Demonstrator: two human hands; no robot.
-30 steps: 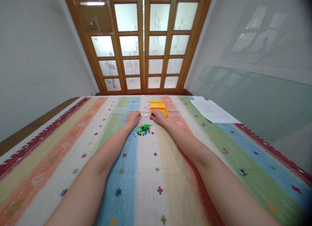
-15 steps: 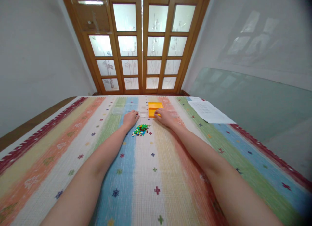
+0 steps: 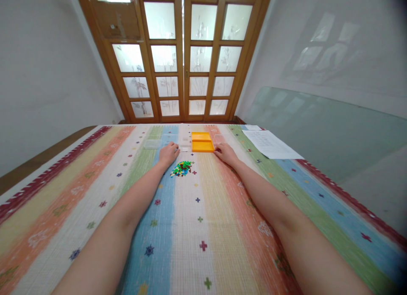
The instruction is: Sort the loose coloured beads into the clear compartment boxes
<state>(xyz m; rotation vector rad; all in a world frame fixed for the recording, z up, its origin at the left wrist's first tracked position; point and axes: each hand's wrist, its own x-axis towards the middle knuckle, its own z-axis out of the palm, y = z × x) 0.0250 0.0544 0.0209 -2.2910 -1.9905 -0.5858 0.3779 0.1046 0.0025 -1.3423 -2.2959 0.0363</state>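
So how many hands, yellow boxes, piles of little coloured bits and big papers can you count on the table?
Hands: 2 (left hand, right hand)
Yellow box: 1, with two parts
Pile of little coloured bits: 1, bits too small to count
Big paper: 1
Total: 5

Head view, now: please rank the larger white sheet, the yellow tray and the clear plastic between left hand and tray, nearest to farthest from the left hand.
Order from the left hand:
1. Clear plastic, just to its right.
2. Yellow tray, farther right, past that plastic.
3. Larger white sheet, far off to the right, beyond the right hand.
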